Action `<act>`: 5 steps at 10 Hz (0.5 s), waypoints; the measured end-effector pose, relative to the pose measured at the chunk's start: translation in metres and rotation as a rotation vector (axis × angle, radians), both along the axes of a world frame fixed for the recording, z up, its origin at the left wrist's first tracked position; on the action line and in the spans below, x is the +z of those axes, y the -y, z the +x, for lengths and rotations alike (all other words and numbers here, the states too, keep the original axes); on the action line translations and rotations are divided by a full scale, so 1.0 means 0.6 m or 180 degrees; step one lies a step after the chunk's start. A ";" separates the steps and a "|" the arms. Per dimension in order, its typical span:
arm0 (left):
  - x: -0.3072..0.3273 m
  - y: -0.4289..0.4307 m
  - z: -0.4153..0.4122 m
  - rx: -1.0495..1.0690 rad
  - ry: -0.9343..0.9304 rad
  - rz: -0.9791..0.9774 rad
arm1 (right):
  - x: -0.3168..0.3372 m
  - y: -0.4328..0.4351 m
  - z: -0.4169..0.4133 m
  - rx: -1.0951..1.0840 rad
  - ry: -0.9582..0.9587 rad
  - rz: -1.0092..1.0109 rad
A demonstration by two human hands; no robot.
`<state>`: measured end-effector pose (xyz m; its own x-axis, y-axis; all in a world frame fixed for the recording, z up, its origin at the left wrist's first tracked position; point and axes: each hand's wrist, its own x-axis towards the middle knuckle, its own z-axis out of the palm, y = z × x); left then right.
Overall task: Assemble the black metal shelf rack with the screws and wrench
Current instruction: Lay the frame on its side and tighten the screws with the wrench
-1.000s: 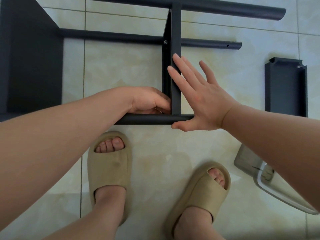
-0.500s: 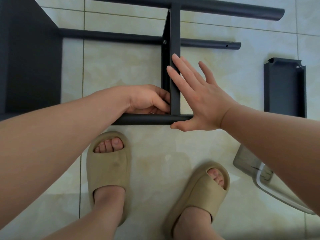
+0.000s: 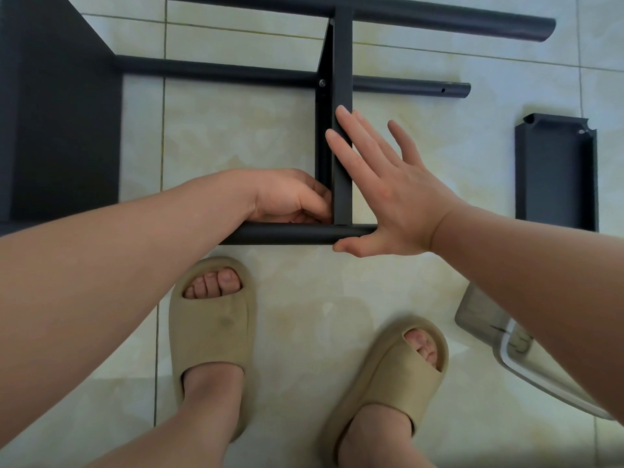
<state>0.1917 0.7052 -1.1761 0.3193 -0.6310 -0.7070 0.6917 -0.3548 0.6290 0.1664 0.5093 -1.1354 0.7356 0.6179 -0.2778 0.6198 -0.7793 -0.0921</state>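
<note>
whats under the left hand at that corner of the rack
The left hand curls into the corner where the crossbar meets the near tube. Any screw or wrench there is hidden by its fingers.

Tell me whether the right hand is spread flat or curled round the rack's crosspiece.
Spread flat. The right hand has its fingers straight against the crosspiece, with the thumb along the near tube. It grips nothing.
</note>
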 end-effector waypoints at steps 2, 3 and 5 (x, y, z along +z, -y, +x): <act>0.002 -0.002 0.001 0.0043 -0.0071 -0.0135 | 0.000 0.000 0.000 -0.0005 0.0004 0.0010; 0.003 -0.003 0.002 0.0075 -0.0087 -0.0193 | 0.000 0.000 0.000 -0.0005 0.0010 0.0003; 0.006 -0.005 0.002 0.0071 -0.0305 -0.0347 | -0.001 0.000 -0.001 -0.0003 0.0032 0.0008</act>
<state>0.1931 0.7085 -1.1726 0.2683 -0.6993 -0.6626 0.7574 -0.2719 0.5936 0.1661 0.5092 -1.1358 0.7390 0.6178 -0.2687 0.6199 -0.7797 -0.0879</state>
